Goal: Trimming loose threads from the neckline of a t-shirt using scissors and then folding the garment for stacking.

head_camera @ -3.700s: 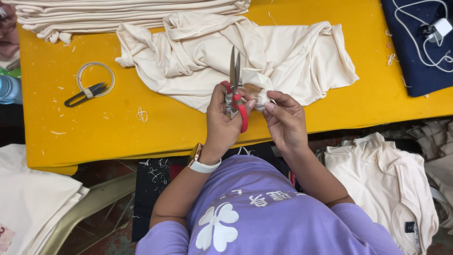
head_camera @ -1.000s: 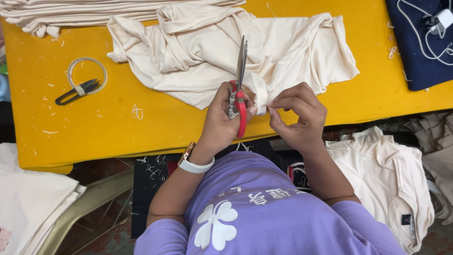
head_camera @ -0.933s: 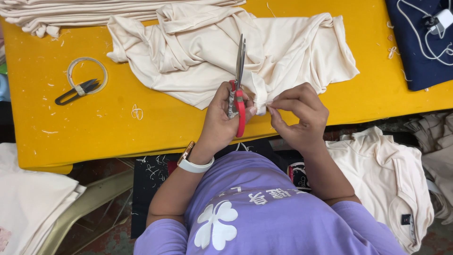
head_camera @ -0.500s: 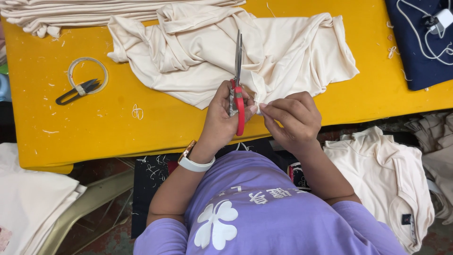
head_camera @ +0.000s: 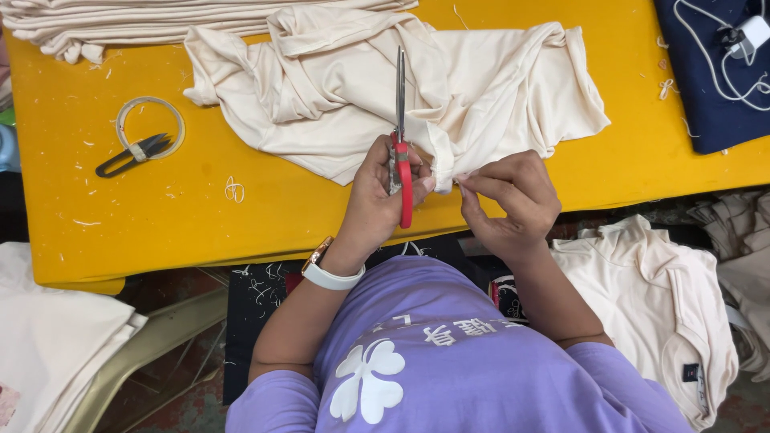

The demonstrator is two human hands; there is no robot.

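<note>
A crumpled cream garment (head_camera: 489, 88) lies on the yellow table (head_camera: 160, 224). My left hand (head_camera: 370, 200), with a white watch at the wrist, grips red-handled scissors (head_camera: 400, 104) whose closed blades point away from me over the cloth. My right hand (head_camera: 513, 200) pinches the garment's near edge between thumb and fingers, right beside the scissors' handle. The two hands almost touch at the table's front edge. I wear a purple shirt with a white flower print.
Small black thread snips (head_camera: 132, 154) with a white loop lie on the table's left. Folded cream cloth (head_camera: 120, 20) is stacked at the back left. A navy garment (head_camera: 706, 96) with a white cable lies at the back right. More cream garments (head_camera: 650, 297) sit below on both sides.
My right hand has moved left and closed in on the garment's edge beside the scissors. The scissors stay upright in my left hand, shifted only slightly.
</note>
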